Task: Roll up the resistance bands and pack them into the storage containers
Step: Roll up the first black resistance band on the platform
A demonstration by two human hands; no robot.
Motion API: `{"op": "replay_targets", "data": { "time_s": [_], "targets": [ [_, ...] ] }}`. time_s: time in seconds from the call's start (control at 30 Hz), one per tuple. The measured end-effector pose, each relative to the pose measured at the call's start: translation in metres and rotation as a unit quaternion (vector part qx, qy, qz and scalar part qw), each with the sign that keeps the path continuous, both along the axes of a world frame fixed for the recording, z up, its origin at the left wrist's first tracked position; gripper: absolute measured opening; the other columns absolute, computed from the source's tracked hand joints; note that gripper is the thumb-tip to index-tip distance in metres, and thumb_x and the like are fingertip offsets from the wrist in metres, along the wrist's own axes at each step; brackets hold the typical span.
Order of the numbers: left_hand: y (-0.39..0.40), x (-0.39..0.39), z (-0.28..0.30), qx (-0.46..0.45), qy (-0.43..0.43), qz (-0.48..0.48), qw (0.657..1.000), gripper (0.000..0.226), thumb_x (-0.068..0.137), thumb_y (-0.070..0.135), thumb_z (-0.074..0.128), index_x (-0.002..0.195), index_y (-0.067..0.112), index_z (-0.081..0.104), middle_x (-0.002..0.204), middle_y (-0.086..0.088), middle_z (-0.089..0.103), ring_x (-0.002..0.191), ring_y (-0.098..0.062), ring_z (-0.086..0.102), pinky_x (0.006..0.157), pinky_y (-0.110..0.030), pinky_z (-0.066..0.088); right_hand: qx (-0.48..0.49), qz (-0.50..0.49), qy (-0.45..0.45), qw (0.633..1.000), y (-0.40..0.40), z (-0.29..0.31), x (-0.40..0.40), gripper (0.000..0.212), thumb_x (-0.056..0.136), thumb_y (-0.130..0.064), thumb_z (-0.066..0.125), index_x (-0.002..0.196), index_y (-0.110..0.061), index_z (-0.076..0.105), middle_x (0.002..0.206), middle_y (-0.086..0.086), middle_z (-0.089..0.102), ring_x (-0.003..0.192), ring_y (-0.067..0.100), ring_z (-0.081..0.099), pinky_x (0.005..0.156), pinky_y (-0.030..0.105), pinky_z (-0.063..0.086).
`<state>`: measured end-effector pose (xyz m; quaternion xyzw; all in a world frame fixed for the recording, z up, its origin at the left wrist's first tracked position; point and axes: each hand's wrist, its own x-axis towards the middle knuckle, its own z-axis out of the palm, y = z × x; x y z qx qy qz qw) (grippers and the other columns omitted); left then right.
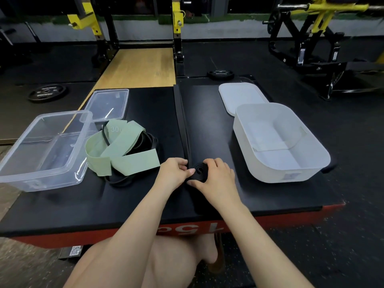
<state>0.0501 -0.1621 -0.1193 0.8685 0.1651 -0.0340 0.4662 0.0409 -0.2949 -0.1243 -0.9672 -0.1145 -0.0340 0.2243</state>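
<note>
Hands are both down on the black band point(200, 171), right in the middle of the platform point(145, 196). Left hand point(173, 173) has its fingers curled in, pinching the left side of the coil, thumb against the roll. Right hand point(216, 176) is wrapped over the top and right side of it, thumb tucked under the near edge. So both are gripping the same little spiral, which sits on edge so you can see the swirl. The unrolled part of that band runs straight away from the coil toward the far edge of the platform, lying flat.

Just left of the hands there's a messy pile: a wide green band point(116, 150) looped over a tangle of thin black bands point(143, 142). Further left sits a clear tub point(18, 163), open, with its clear lid point(108, 103) lying behind it. On the right side there's a white tub point(270, 173), also open, nothing rolled up in it that I can see, and its white lid point(239, 94) lies flat behind, partly under the tub's far corner.

Beyond the platform, weight plates point(46, 92) lie on the gym floor near a rack point(176, 28).
</note>
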Motion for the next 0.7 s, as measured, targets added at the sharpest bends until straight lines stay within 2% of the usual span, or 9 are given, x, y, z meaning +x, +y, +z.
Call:
{"op": "replay_targets", "data": {
  "time_s": [0.17,0.23,0.33,0.4,0.5,0.6,0.7],
  "targets": [
    [-0.004,0.0,-0.001,0.005,-0.015,0.01,1.0,0.043,0.083,0.014,0.07,0.123,0.006,0.059,0.112,-0.008,0.064,0.106,-0.019,0.06,0.095,-0.025,0.044,-0.018,-0.011,-0.037,0.999,0.014,0.0,-0.004,0.052,0.086,-0.047,0.06,0.124,-0.013,0.048,0.119,0.004,0.049,0.112,0.022,0.043,0.091,0.03,0.033],
    [-0.005,-0.001,0.0,0.003,-0.017,0.014,1.0,0.043,0.083,0.014,0.07,0.124,0.006,0.058,0.115,-0.008,0.064,0.105,-0.018,0.06,0.092,-0.021,0.043,0.01,-0.012,-0.027,1.0,0.015,-0.002,-0.004,0.05,0.087,-0.041,0.061,0.125,-0.012,0.048,0.121,0.005,0.048,0.114,0.022,0.041,0.092,0.028,0.034],
    [-0.004,-0.002,0.0,-0.004,-0.015,0.01,1.0,0.045,0.083,0.016,0.07,0.125,0.006,0.057,0.114,-0.007,0.064,0.102,-0.016,0.061,0.088,-0.019,0.042,0.057,0.001,-0.003,0.998,0.01,-0.004,-0.001,0.054,0.088,-0.038,0.062,0.132,-0.012,0.046,0.123,0.002,0.046,0.115,0.019,0.038,0.092,0.025,0.033],
    [-0.003,-0.003,0.0,-0.014,-0.014,0.004,1.0,0.047,0.081,0.017,0.072,0.124,0.005,0.057,0.114,-0.009,0.064,0.102,-0.017,0.061,0.092,-0.022,0.045,0.071,0.021,0.012,0.997,0.006,-0.003,0.002,0.056,0.087,-0.038,0.063,0.135,-0.013,0.046,0.125,0.001,0.047,0.116,0.018,0.037,0.092,0.022,0.031],
    [-0.001,-0.003,0.0,-0.02,-0.01,0.001,1.0,0.051,0.079,0.02,0.075,0.124,0.005,0.057,0.116,-0.009,0.064,0.105,-0.019,0.061,0.098,-0.031,0.046,0.063,0.06,0.034,0.996,0.0,0.0,0.009,0.06,0.087,-0.037,0.064,0.139,-0.013,0.044,0.129,-0.001,0.046,0.12,0.017,0.036,0.093,0.02,0.03],
    [0.0,-0.001,-0.001,-0.012,-0.01,0.005,1.0,0.05,0.08,0.023,0.073,0.124,0.005,0.057,0.116,-0.007,0.064,0.109,-0.02,0.059,0.1,-0.033,0.045,0.047,0.096,0.061,0.992,-0.006,0.005,0.017,0.062,0.085,-0.035,0.067,0.139,-0.015,0.045,0.131,0.0,0.047,0.122,0.019,0.038,0.097,0.023,0.03],
    [0.001,0.0,0.001,-0.033,-0.017,0.016,0.999,0.046,0.085,0.021,0.068,0.126,0.005,0.055,0.107,-0.009,0.069,0.099,-0.019,0.064,0.097,-0.037,0.048,0.029,0.132,0.086,0.987,-0.012,0.009,0.026,0.064,0.081,-0.037,0.071,0.138,-0.016,0.048,0.129,-0.001,0.05,0.122,0.019,0.042,0.1,0.026,0.032]
  ]
}}
